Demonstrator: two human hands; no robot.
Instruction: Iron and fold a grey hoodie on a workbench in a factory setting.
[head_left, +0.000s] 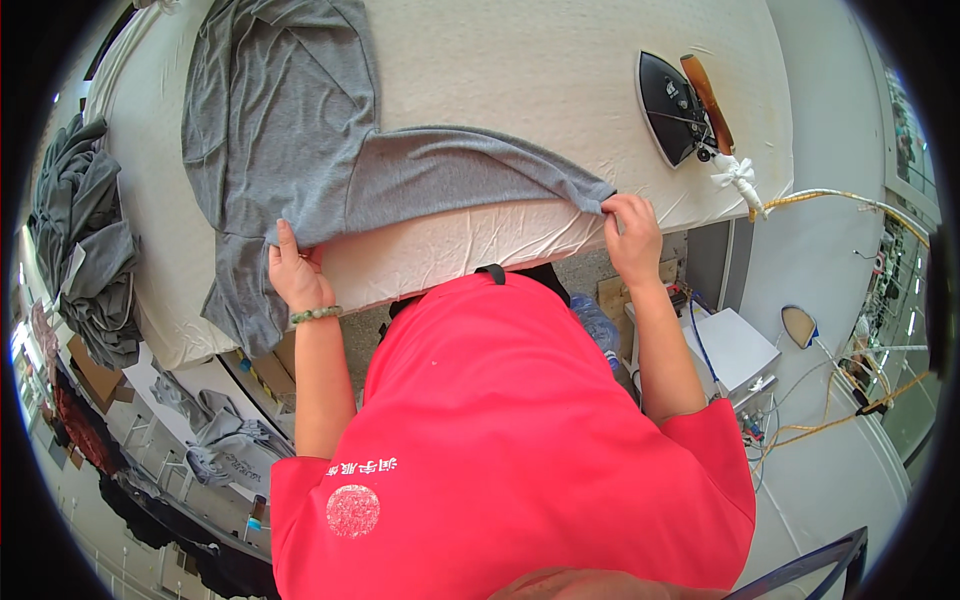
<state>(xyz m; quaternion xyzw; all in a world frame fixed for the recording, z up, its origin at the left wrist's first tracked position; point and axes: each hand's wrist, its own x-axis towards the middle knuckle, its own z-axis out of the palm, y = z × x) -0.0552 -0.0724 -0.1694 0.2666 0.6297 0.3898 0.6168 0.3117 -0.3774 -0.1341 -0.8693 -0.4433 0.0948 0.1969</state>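
Note:
A grey long-sleeved garment lies on the left part of a white padded table. One sleeve stretches right along the front edge, rumpled along its length. My right hand pinches that sleeve's cuff end between thumb and fingers. At the garment's near edge, my left hand grips the cloth, thumb up on top and fingers partly hidden by the fabric. Below and left of it, another part of the garment hangs over the table's front edge. A beaded bracelet is on my left wrist.
A black iron with a wooden handle rests at the table's right, its cloth-wrapped hose running off right. Dark grey garments are heaped at the left edge. A white box and a large clear bottle stand below the table.

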